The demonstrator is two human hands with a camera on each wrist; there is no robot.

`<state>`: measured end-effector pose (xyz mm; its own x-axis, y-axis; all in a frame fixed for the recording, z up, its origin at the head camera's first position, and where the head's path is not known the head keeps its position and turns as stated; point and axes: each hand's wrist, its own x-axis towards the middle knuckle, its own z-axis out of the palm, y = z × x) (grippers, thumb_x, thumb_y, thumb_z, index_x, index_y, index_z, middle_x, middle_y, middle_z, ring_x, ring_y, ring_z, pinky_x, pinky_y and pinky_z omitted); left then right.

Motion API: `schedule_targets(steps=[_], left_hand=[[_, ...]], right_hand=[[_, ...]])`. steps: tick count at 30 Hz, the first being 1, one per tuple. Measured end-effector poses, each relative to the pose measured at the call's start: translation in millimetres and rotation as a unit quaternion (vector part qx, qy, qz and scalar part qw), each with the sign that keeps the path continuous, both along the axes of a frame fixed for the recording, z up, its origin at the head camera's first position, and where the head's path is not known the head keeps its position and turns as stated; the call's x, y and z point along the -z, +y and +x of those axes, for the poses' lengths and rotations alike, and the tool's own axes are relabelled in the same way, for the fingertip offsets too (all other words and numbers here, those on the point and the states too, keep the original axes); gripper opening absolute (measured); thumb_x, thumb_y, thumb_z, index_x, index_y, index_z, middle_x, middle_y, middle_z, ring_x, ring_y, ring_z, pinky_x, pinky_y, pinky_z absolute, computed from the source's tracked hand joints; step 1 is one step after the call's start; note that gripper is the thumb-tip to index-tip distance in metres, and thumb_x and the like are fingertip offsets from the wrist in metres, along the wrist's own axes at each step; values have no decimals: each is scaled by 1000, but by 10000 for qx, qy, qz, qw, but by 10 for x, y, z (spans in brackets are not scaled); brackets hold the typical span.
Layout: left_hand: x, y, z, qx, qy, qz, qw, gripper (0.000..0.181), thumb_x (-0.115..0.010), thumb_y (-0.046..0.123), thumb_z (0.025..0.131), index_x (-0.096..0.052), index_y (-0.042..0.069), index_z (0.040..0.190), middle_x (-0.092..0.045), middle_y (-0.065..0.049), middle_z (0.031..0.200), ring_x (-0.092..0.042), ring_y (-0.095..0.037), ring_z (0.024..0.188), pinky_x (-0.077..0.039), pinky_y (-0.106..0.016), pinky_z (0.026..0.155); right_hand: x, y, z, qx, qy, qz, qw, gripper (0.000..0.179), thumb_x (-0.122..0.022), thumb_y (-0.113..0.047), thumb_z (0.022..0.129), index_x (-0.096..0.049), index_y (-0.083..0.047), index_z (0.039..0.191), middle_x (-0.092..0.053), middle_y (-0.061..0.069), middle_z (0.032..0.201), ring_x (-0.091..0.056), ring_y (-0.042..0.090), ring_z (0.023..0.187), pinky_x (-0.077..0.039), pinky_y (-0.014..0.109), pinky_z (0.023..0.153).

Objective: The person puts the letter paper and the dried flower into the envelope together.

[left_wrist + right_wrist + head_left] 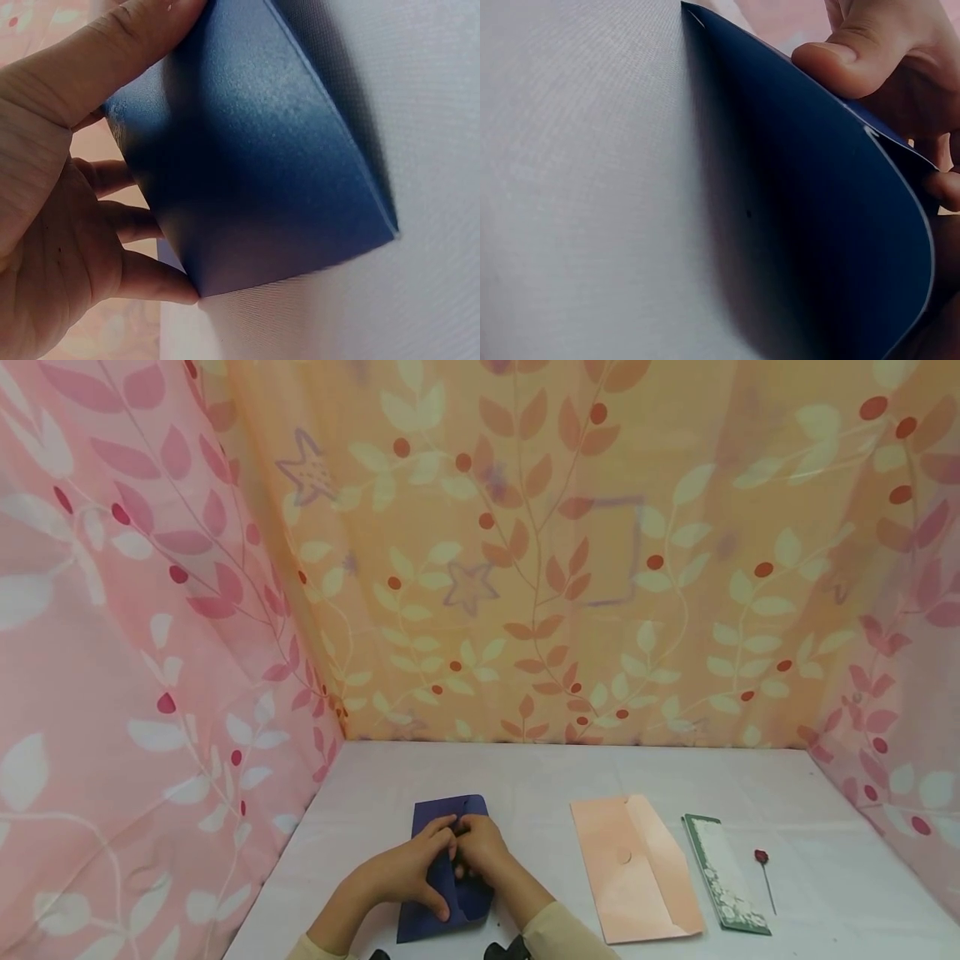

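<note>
A dark blue envelope (pixel 420 925) lies lengthwise in front of me, its flap on the right side. My left hand (pixel 408 870) grips its middle, the thumb spread on the lower front and the fingers at the pocket's edge. In the left wrist view that thumb presses on the blue paper (pixel 285 150), while the other fingers reach behind its edge. Beside it my right hand (pixel 483 847) has its fingers curled at the mouth of the envelope, fingertips partly hidden. The right wrist view shows the flap (pixel 840 195) raised at a slant off the white cloth.
A peach envelope (pixel 611 885) lies to the right, its flap spread out. Further right are a green-bordered floral card (pixel 723 877) and a small red rose on a thin stem (pixel 762 857). Leaf-patterned curtains (pixel 525 568) enclose the white table (pixel 360 785).
</note>
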<state>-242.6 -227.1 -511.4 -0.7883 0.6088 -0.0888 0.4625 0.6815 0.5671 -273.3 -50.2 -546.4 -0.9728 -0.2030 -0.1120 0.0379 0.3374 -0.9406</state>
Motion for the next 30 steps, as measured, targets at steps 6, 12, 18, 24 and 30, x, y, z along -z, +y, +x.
schedule_targets(steps=[6,12,18,24,30], left_hand=[[35,0,-8,-29,16,-33,10000,70,-90,58,63,-46,30,109,-21,-13,168,-44,-36,140,-47,-48,106],[48,-4,-13,22,-3,-3,10000,69,-89,59,63,-45,32,108,-21,-14,168,-42,-38,141,-47,-51,107],[28,5,-23,48,-14,6,10000,69,-90,58,63,-45,32,108,-20,-13,168,-40,-40,143,-47,-51,106],[28,4,-5,14,-80,31,10000,68,-90,57,64,-46,32,108,-21,-14,168,-42,-41,140,-48,-53,103],[26,10,6,46,-130,104,9999,68,-91,54,64,-46,30,109,-20,-17,167,-40,-42,142,-47,-53,105]], right_hand=[[14,1,4,-44,-171,-225,9996,9,-62,1,83,-66,-7,85,-60,7,55,-54,10,38,-38,20,35],[9,-9,17,-51,-208,-353,9991,10,-61,3,84,-65,-6,83,-59,7,55,-54,9,38,-39,19,36],[-9,6,20,-58,-251,-509,9984,12,-61,4,81,-69,-5,84,-58,6,52,-52,8,37,-39,19,35],[5,-7,42,138,-136,-254,9995,12,-64,2,81,-71,-8,82,-55,3,49,-49,8,34,-41,21,34],[-14,-21,82,283,88,-91,9995,9,-65,0,81,-68,-7,78,-56,4,55,-47,8,35,-42,22,35]])
